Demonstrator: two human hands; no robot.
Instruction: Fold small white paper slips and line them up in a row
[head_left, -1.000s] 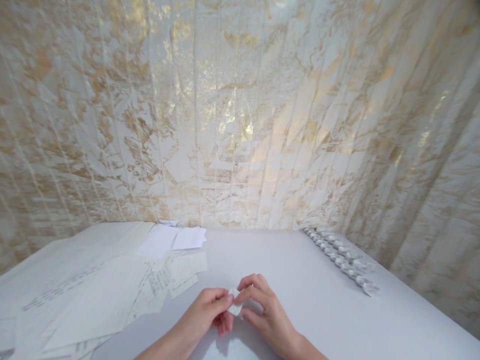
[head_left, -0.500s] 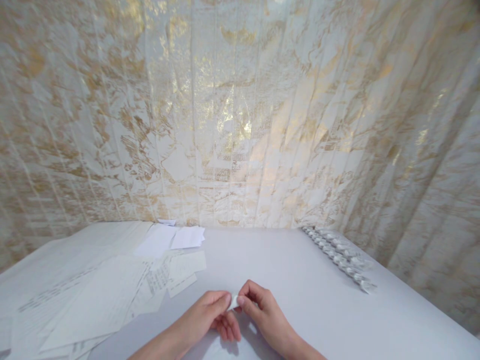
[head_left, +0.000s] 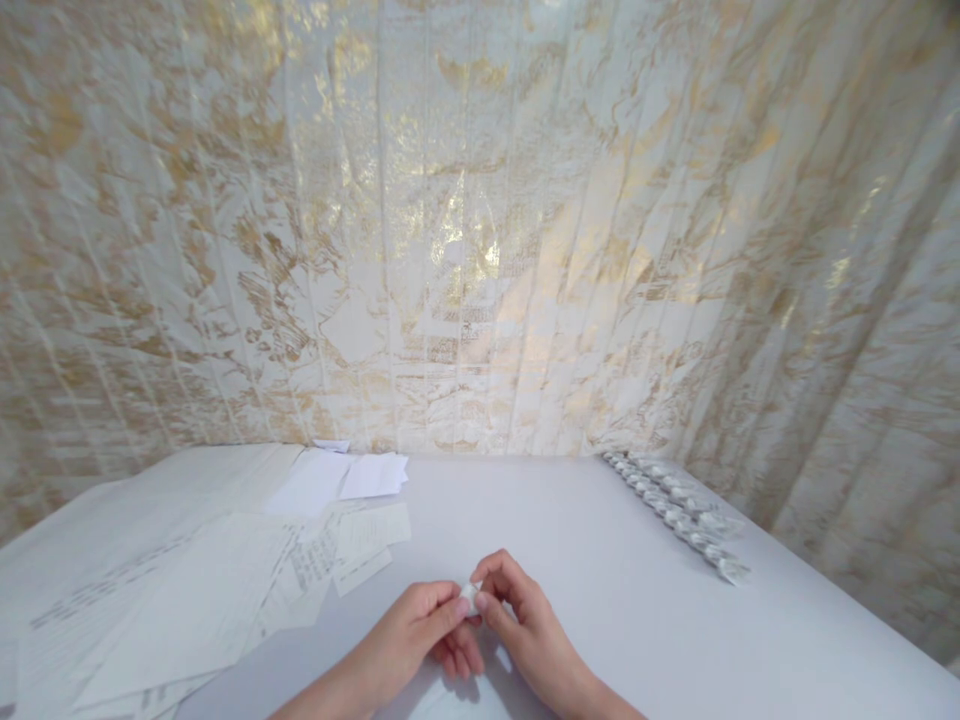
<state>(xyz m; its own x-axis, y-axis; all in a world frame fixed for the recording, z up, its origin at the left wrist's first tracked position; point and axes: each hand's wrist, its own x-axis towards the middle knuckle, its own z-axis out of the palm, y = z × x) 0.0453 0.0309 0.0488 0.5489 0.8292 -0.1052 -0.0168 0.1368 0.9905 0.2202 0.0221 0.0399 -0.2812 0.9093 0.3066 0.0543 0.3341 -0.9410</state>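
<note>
A small folded piece of white paper point(head_left: 470, 597) is pinched between my two hands, low in the middle of the view and just above the table. My left hand point(head_left: 431, 622) grips its left side with thumb and forefinger, while the other fingers curl beneath. On the right side, the thumb and forefinger of my right hand point(head_left: 517, 612) close on the same piece. The fingers cover much of it, so its exact shape is hard to make out.
Printed and blank paper sheets point(head_left: 202, 600) overlap across the table's left side. Smaller white slips point(head_left: 373, 475) lie at the back. Rows of small folded whitish-grey pieces point(head_left: 675, 510) run along the right. A gold-patterned curtain point(head_left: 465, 250) hangs behind the white table point(head_left: 600, 560).
My right forefinger has lifted slightly, and the left thumb has shifted right over the paper. The folded paper now looks more compact and turned between the fingers.
</note>
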